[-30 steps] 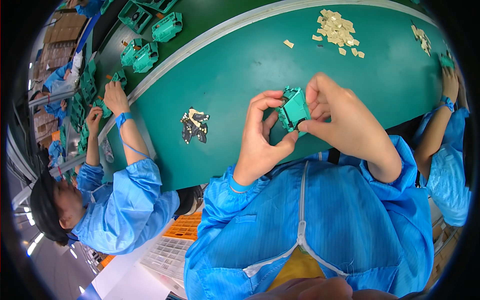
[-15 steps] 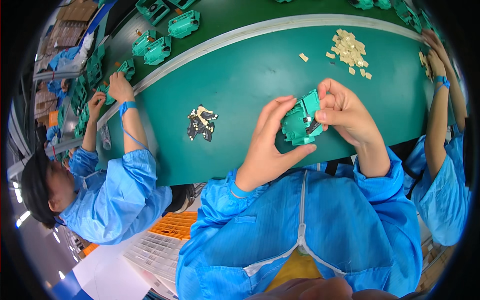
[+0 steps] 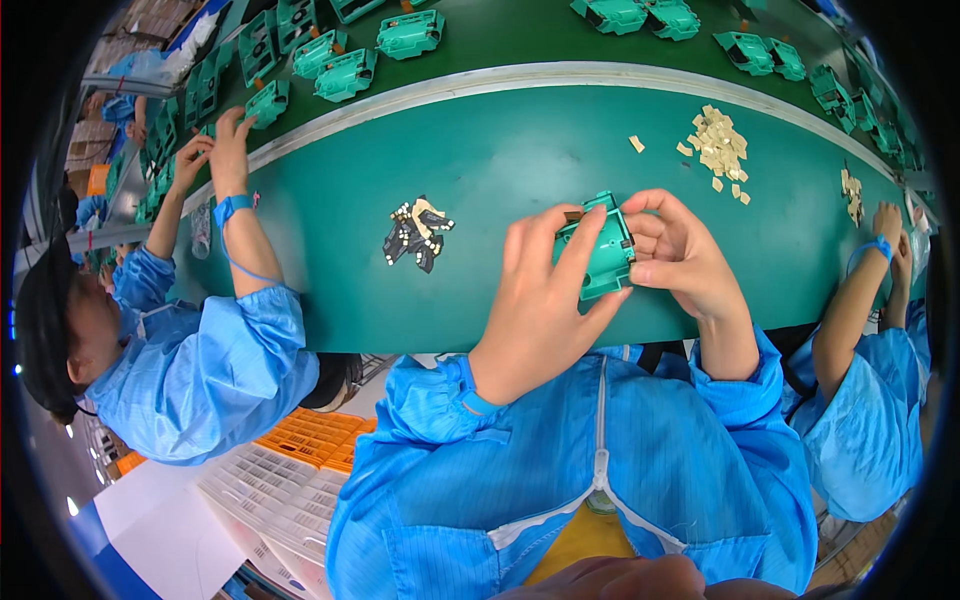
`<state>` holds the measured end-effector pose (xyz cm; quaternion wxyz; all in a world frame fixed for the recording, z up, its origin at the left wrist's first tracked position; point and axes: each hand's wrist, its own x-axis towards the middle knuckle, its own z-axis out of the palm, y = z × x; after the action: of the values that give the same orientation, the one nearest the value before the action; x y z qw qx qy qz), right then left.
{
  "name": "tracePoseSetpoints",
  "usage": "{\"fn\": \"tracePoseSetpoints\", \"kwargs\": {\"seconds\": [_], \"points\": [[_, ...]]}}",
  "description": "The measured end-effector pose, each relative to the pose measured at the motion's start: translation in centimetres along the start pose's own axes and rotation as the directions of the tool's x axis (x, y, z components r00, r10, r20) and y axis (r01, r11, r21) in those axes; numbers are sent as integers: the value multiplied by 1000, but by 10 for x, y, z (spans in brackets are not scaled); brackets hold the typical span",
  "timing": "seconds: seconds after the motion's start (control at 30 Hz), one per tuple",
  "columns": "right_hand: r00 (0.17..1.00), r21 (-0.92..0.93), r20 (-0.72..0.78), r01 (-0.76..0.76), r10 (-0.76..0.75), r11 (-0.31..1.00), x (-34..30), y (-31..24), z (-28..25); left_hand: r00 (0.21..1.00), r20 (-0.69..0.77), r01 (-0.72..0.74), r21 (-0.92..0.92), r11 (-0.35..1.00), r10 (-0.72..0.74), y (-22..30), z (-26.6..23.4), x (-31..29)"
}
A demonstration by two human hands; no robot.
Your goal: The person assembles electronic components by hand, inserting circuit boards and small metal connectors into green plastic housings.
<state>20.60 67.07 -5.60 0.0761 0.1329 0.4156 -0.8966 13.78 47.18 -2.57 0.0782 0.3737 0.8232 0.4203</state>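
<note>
A green plastic housing [image 3: 608, 256] is held up between both my hands, above the near part of the green table. My left hand [image 3: 535, 305] wraps its left side, with the index finger laid over the face and the thumb along the lower edge. My right hand [image 3: 685, 262] pinches the right edge between thumb and fingers; whether something small is also in that grip is hidden. To the left on the table lies a small heap of black parts with pale pads [image 3: 412, 236]. Farther off at the right is a pile of cream-coloured pieces [image 3: 718, 148].
Beyond a pale rail [image 3: 480, 90], several green housings [image 3: 410, 34] stand on a dark green belt. A co-worker in blue [image 3: 210, 350] reaches toward it at the left. Another co-worker's arm [image 3: 845, 310] is at the right. Orange and white crates [image 3: 310, 440] sit low at the left.
The housing has been turned in my hands and shows a smoother face. My left index finger now lies across it. The whole view has shifted slightly, showing more of the belt.
</note>
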Motion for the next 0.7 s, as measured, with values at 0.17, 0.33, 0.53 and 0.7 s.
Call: {"fn": "tracePoseSetpoints", "kwargs": {"seconds": [0.17,0.33,0.53,0.7], "points": [[982,-49,62,-178,181,983,14,-5,0,999,-32,-22,35,999,23,-6,-7,-4],[923,-286,57,-350,381,892,36,-28,12,993,-114,-35,-2,999,35,-17,-18,-19],[987,-406,-109,-155,121,901,141,-60,16,946,-323,-20,38,999,31,-42,-30,-41],[929,-512,-286,60,-236,857,233,-57,0,935,-351,65,56,996,-42,-59,-40,-43]]}}
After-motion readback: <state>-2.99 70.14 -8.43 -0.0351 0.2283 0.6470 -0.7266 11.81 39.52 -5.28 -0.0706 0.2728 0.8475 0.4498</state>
